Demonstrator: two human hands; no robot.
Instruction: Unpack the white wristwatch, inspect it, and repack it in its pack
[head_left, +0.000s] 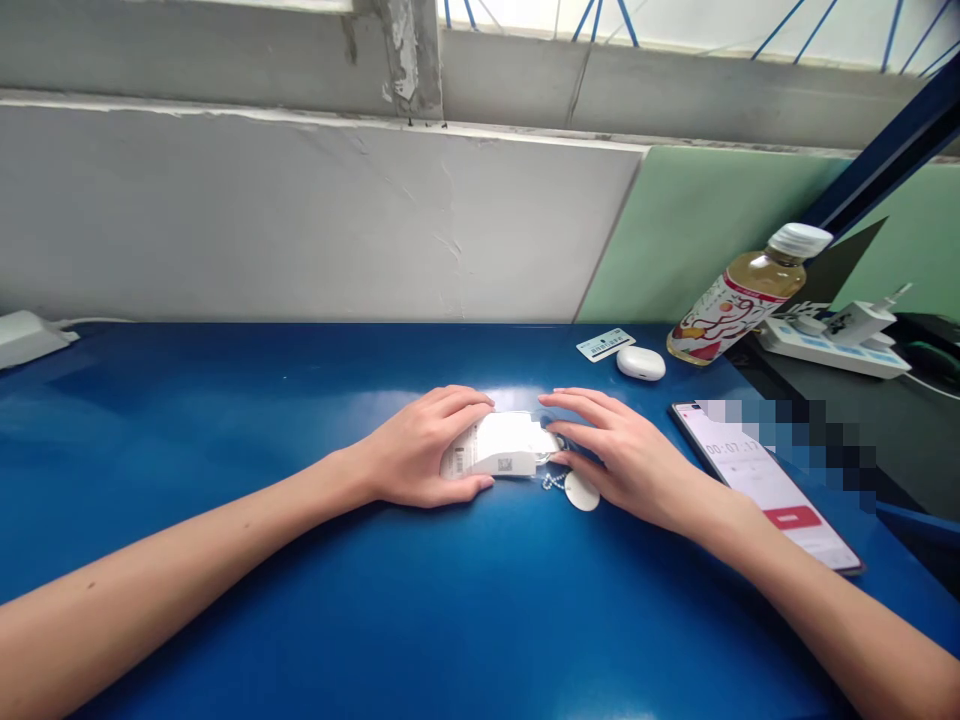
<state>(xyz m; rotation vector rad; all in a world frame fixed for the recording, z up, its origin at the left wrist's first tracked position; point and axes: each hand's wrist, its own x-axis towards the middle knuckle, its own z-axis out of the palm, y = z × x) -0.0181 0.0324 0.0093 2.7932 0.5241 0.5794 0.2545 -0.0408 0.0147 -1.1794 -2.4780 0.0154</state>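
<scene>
- White packet [499, 447] lay on the blue bench [300, 420], left hand [420, 450] curled around it, steadying it.
- Right hand [622, 450] lay open, fingertips touching the packet's right end beside a round tag [582, 491].

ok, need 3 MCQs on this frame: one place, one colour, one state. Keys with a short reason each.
1. Where does the phone lie?
A. right of the right hand
B. left of the left hand
C. against the wall

2. What colour is the table?
A. green
B. blue
C. white

3. How does the bottle stand?
A. flat on its side, cap off
B. upside down
C. tilted, cap on

Key:
1 A: it lies on the table just past the right wrist.
2 B: the glossy top is blue all over.
3 C: it leans with its white cap in place.

The left hand grips the small white packet.
</scene>
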